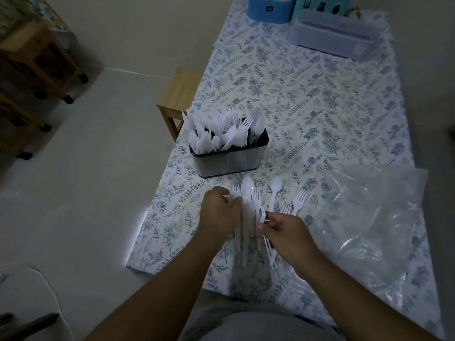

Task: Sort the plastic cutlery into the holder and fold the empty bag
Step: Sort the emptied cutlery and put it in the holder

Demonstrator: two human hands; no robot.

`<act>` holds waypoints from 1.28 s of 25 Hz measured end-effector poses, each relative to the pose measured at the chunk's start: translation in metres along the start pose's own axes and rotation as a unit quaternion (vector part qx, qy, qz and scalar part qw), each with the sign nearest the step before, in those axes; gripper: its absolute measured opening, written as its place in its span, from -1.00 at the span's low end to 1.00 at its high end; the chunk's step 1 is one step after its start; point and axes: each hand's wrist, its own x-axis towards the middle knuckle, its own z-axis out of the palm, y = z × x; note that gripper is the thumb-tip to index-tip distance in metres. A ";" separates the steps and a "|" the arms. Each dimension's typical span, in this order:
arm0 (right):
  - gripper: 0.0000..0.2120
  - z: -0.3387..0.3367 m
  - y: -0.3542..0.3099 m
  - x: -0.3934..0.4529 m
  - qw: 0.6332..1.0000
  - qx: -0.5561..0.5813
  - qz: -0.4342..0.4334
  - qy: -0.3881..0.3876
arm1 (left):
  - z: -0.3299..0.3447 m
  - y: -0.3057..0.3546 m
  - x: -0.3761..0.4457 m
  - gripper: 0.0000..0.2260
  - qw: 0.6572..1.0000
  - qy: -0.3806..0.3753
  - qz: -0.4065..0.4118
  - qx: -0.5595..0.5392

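A dark rectangular holder [229,159] full of white plastic forks, spoons and knives stands on the flowered tablecloth. In front of it my left hand [219,212] grips a bundle of white cutlery [247,217], its handles pointing toward me. My right hand [285,232] pinches a white fork [268,247] beside that bundle. A loose spoon [274,190] and a loose fork [299,200] lie on the cloth just beyond my right hand. The clear plastic bag [374,217] lies crumpled on the right.
The table [320,99] runs away from me, its left edge near the holder. A blue container [270,7], a teal caddy [325,4] and a clear lidded box [337,35] stand at the far end. A wooden stool [178,94] stands left of the table.
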 end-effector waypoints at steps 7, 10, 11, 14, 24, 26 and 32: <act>-0.48 -0.015 0.005 -0.003 0.998 0.044 0.034 0.032 | 0.008 -0.013 0.022 -0.80 0.997 -0.029 0.030 0.070; -0.52 -0.020 0.001 -0.005 0.996 0.075 0.021 0.041 | -0.008 -0.001 0.011 -0.77 0.993 0.006 0.080 0.090; -0.57 -0.021 -0.001 -0.005 0.995 0.087 0.016 0.039 | -0.013 0.007 0.003 -0.78 0.990 0.011 0.103 0.094; -0.70 -0.021 -0.007 -0.003 0.997 0.073 -0.017 0.026 | -0.010 0.035 -0.029 -0.85 0.993 -0.024 0.106 0.041; -0.80 -0.051 0.027 -0.009 0.996 0.077 0.037 0.002 | 0.042 0.014 -0.051 -0.87 0.989 -0.072 0.095 0.088; -0.76 -0.056 0.033 -0.008 0.996 0.078 0.038 -0.002 | 0.046 0.009 -0.044 -0.86 0.976 -0.070 0.098 0.184; -0.79 -0.072 0.035 -0.005 0.991 0.133 0.028 -0.009 | 0.054 0.018 -0.026 -0.73 0.956 -0.046 0.093 0.273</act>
